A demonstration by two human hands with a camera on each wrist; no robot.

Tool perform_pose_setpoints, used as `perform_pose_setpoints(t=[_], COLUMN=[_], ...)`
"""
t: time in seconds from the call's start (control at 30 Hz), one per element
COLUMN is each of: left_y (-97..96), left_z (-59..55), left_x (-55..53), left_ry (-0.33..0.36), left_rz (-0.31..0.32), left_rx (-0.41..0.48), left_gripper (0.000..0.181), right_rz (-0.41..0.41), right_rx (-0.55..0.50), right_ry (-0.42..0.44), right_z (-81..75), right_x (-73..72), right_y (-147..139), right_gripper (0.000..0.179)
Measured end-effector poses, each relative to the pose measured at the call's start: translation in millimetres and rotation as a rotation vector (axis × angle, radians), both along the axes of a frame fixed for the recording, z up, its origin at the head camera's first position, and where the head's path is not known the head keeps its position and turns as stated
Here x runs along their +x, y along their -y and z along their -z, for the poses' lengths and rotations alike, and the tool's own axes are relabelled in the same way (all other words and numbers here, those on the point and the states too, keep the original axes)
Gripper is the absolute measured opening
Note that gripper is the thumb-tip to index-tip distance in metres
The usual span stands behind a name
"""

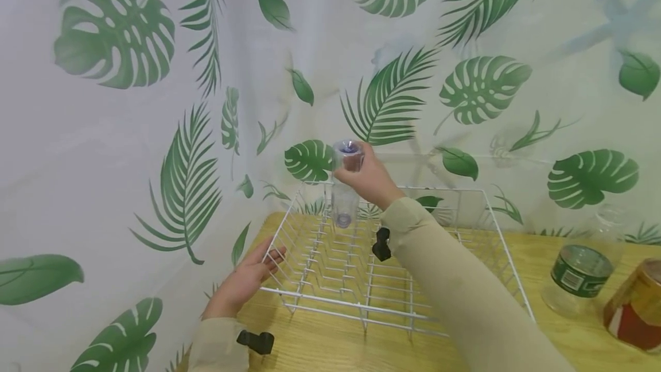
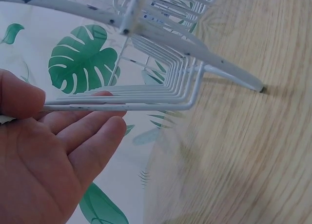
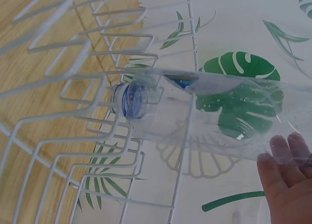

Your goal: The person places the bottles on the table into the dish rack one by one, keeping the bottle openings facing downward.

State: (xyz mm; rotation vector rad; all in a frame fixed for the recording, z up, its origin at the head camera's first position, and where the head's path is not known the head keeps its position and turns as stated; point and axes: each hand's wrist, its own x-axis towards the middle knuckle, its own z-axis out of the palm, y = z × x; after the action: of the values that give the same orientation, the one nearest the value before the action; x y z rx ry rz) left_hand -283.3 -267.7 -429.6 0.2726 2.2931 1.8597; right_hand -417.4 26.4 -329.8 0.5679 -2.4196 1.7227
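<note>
In the head view my right hand [image 1: 369, 177] grips a clear plastic bottle [image 1: 345, 197] near its upturned base. The bottle hangs upright but inverted above the back of a white wire dish rack [image 1: 361, 305]. The right wrist view shows its neck, with a blue ring [image 3: 132, 101], beside the rack's bent wires; the fingers [image 3: 280, 168] lie along the bottle's wall. My left hand [image 1: 253, 271] is at the rack's left side. In the left wrist view a rack wire [image 2: 141, 107] passes between its thumb and its nearly straight fingers [image 2: 100, 143].
The rack stands on a wooden table [image 1: 310, 349]. To its right are a clear jar [image 1: 583, 268] with a green label and a red and yellow can [image 1: 637, 306]. White sheeting [image 1: 320, 102] with green leaf prints rises behind and on the left.
</note>
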Motion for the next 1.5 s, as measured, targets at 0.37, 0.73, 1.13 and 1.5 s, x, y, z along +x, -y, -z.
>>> perform_pose_setpoints(t=[0.37,0.73,1.13,1.5], left_y=[-0.1,2.4,0.5,-1.2], left_z=[1.2,2.6,2.2,4.4], left_x=[-0.9,-1.3,-3.4,-2.9], left_ry=[-0.019,-0.029,-0.034,-0.030], left_rz=[-0.003,0.008,-0.011,-0.019], left_rx=[-0.017,-0.028,-0.041,-0.022], left_gripper=[0.066,0.062,0.065,0.065], right_rz=[0.037,0.047,0.059,0.055], right_rx=[0.037,0.201,0.221,0.252], right_ry=[-0.002,-0.007,0.050,0.067], right_z=[0.8,19.9,28.4,25.5], right_x=[0.8,-3.1,-2.3,14.1], right_y=[0,13,8,7], right_gripper=[0.086,0.098,0.079,0.098])
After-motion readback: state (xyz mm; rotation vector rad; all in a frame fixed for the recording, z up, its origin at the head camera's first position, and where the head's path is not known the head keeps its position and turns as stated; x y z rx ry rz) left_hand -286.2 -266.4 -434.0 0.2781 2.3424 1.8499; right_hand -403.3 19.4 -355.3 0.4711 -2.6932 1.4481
